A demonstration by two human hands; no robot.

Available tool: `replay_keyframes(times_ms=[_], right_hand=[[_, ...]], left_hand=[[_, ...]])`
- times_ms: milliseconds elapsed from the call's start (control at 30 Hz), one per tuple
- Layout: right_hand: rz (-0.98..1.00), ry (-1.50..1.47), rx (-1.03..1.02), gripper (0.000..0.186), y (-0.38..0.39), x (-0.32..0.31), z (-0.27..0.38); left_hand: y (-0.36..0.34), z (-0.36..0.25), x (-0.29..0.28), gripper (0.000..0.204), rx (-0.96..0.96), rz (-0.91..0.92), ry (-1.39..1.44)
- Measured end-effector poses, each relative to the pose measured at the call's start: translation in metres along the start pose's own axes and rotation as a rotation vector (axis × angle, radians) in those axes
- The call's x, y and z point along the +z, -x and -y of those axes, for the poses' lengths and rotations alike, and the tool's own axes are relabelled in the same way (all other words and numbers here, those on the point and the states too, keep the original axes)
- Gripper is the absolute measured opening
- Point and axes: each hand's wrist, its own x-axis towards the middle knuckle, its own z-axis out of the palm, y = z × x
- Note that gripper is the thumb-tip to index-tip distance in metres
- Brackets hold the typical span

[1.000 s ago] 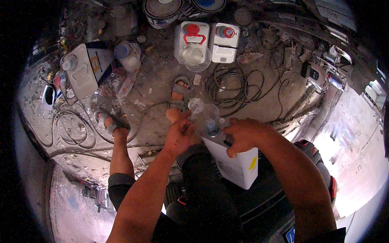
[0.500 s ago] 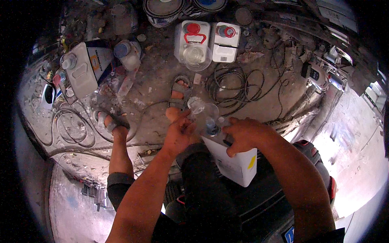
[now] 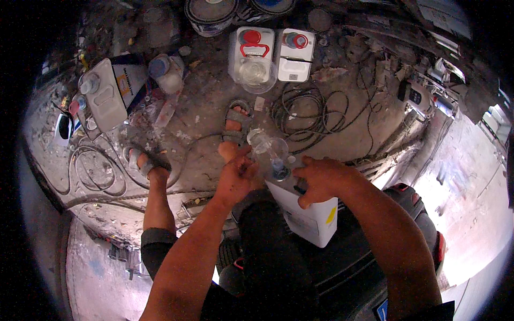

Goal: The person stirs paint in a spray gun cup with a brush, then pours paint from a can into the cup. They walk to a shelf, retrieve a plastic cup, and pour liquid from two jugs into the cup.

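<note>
My left hand (image 3: 239, 176) is closed at the side of a clear plastic cup (image 3: 261, 140), which looks tilted with its wide rim towards a white rectangular can (image 3: 308, 214). The can leans between my legs and my right arm, its top facing away from me. Its dark, bluish spout (image 3: 279, 171) is right by the cup's rim. My right hand (image 3: 326, 179) is curled over the can's top, gripping its dark handle. Whether liquid is running into the cup I cannot make out.
A coiled black hose (image 3: 308, 115) lies beyond my hands. Two white cans with red caps stand at the back, a clear tub (image 3: 254, 75) by the left one. At left are a tilted grey can (image 3: 104, 99) and a cloudy bottle (image 3: 168, 75). Paint buckets (image 3: 211, 13) stand farthest away.
The view has shifted very slightly. Both hands, the cup and the white can stay almost in place.
</note>
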Motion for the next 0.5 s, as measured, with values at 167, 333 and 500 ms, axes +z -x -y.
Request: replay_keyframes(times_ms=[167,333,500], right_hand=[[-0.004,0.016,0.001,0.084,0.001,0.0,0.0],[-0.041,0.004,0.003,0.085,0.0,0.006,-0.004],[-0.156,0.023,0.007,0.085,0.006,0.015,-0.004]], left_hand=[[-0.001,-0.007,-0.002,0.013,-0.049,0.041,-0.045],[-0.003,0.001,-0.002,0.01,-0.047,0.061,-0.047],[-0.006,0.004,-0.004,0.037,0.007,0.086,-0.106]])
